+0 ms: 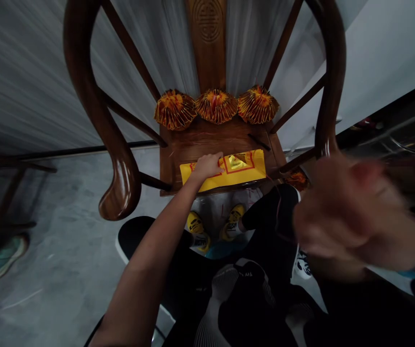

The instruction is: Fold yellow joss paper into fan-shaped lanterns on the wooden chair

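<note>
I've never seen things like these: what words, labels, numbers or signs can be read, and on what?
No words or numbers read clearly.
Carved round sign on the wooden chair backrest: visible, meaning unclear.
Yellow joss paper: red print, too blurred.
Black clothing: pale lettering, too small.
White socks: dark marks, too small.

Right grip — too blurred for detail

A polished wooden armchair, its back splat carved with a round medallion, stands before a streaked grey wall edged below by a dark baseboard. The floor is mottled grey; a smooth pale panel rises at right. Light is dim.
</note>
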`<control>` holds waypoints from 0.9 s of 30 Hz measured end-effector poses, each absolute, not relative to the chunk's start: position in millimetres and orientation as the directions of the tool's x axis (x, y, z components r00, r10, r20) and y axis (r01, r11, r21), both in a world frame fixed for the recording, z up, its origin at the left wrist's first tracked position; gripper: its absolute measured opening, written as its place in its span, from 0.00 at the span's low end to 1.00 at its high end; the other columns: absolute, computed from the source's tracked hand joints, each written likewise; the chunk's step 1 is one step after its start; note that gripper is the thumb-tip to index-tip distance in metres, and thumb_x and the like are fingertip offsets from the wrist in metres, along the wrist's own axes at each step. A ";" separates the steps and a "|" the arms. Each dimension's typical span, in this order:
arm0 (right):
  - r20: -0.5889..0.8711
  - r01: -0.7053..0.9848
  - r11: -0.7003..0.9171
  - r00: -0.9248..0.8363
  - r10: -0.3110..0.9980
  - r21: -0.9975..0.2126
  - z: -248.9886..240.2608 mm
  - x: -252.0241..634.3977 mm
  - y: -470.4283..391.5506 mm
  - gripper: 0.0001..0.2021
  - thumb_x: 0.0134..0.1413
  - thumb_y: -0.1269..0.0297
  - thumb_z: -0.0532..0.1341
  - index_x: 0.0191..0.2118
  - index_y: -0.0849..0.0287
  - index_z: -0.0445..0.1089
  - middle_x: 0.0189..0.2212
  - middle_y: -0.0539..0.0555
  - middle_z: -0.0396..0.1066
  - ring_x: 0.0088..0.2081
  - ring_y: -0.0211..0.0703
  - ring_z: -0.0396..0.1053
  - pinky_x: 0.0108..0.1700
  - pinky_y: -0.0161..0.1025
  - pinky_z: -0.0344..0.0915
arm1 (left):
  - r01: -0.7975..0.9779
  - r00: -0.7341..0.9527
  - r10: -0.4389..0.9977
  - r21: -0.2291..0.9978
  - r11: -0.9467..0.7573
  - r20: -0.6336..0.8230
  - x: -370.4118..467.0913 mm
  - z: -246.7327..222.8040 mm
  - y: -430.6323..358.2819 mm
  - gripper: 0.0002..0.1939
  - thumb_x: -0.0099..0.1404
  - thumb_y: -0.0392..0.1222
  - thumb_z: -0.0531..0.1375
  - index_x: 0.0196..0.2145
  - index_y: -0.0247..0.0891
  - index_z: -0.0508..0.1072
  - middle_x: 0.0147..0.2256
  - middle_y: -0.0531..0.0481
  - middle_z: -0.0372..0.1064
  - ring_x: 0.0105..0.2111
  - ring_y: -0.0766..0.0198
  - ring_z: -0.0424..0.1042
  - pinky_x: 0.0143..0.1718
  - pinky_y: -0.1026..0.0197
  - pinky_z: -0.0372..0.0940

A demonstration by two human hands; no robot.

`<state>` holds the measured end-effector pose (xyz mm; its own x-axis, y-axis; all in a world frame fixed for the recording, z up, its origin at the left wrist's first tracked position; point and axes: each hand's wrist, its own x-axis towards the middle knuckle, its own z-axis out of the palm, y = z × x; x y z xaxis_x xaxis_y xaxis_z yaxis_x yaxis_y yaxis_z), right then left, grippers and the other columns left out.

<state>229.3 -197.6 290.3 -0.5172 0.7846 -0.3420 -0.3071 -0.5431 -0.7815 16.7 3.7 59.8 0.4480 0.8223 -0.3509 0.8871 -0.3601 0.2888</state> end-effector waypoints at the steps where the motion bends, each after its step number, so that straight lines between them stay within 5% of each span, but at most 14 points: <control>1: -0.295 -0.349 -0.528 -0.540 0.788 -0.774 281.5 213.1 -210.7 0.24 0.63 0.32 0.67 0.28 0.45 0.72 0.14 0.43 0.50 0.15 0.37 0.46 0.18 0.40 0.47 | 0.885 0.451 0.824 0.292 -0.363 -0.344 15.7 59.8 3.0 0.27 0.68 0.47 0.68 0.62 0.44 0.74 0.58 0.36 0.80 0.59 0.37 0.78 0.58 0.45 0.70; 4: -0.317 -0.212 -0.700 -0.777 0.544 -0.682 242.8 171.2 -243.1 0.28 0.67 0.31 0.63 0.31 0.52 0.72 0.18 0.45 0.59 0.19 0.35 0.52 0.21 0.38 0.48 | 0.874 0.467 0.826 0.310 -0.375 -0.316 11.1 63.5 -0.4 0.26 0.69 0.48 0.67 0.62 0.46 0.73 0.58 0.37 0.80 0.59 0.37 0.78 0.57 0.46 0.70; 6: -0.295 -0.177 -0.762 -0.849 0.438 -0.623 208.9 153.4 -257.8 0.29 0.66 0.31 0.64 0.31 0.55 0.70 0.17 0.40 0.52 0.17 0.31 0.45 0.20 0.36 0.44 | 0.866 0.475 0.832 0.323 -0.382 -0.287 7.1 69.9 -4.1 0.25 0.70 0.48 0.66 0.62 0.46 0.73 0.58 0.39 0.80 0.59 0.39 0.78 0.56 0.47 0.69; 11: -0.372 -0.200 -0.866 -0.841 0.392 -0.458 133.1 130.2 -281.6 0.29 0.61 0.32 0.69 0.32 0.55 0.65 0.16 0.35 0.46 0.18 0.28 0.38 0.20 0.32 0.39 | 0.852 0.473 0.855 0.356 -0.384 -0.212 -3.3 98.8 -10.8 0.19 0.71 0.49 0.65 0.58 0.48 0.74 0.55 0.44 0.81 0.58 0.41 0.77 0.55 0.49 0.69; 16: -0.359 -0.141 -0.896 -0.881 0.308 -0.421 100.6 115.4 -283.5 0.28 0.60 0.33 0.70 0.34 0.55 0.66 0.17 0.35 0.46 0.19 0.29 0.39 0.21 0.31 0.42 | 0.835 0.466 0.878 0.383 -0.395 -0.109 -15.8 137.8 -9.6 0.17 0.68 0.47 0.67 0.53 0.48 0.75 0.49 0.46 0.82 0.53 0.41 0.79 0.52 0.50 0.68; 20: -0.451 -0.206 -0.833 -0.762 0.466 -0.514 76.2 125.8 -224.0 0.26 0.60 0.39 0.74 0.34 0.56 0.66 0.18 0.36 0.48 0.19 0.29 0.39 0.21 0.30 0.42 | 0.866 0.379 0.925 0.367 -0.340 -0.038 -23.0 167.6 -17.7 0.18 0.69 0.49 0.67 0.55 0.49 0.74 0.46 0.49 0.80 0.51 0.42 0.79 0.52 0.50 0.67; 24: -0.492 -0.294 -0.740 -0.592 0.638 -0.605 50.6 148.4 -117.0 0.21 0.74 0.50 0.65 0.32 0.56 0.64 0.18 0.36 0.44 0.18 0.29 0.39 0.20 0.29 0.43 | 0.880 0.301 0.948 0.353 -0.317 0.103 -23.9 182.0 -35.1 0.16 0.73 0.49 0.64 0.57 0.49 0.72 0.48 0.51 0.79 0.54 0.44 0.77 0.52 0.51 0.67; 27: -0.458 -0.325 -0.690 -0.557 0.692 -0.647 44.2 160.4 -41.3 0.14 0.76 0.52 0.64 0.43 0.60 0.73 0.29 0.45 0.69 0.25 0.32 0.65 0.28 0.30 0.66 | 0.873 0.311 0.920 0.311 -0.376 0.240 -22.2 177.0 -49.7 0.12 0.75 0.41 0.59 0.55 0.47 0.72 0.50 0.48 0.77 0.54 0.47 0.77 0.51 0.51 0.68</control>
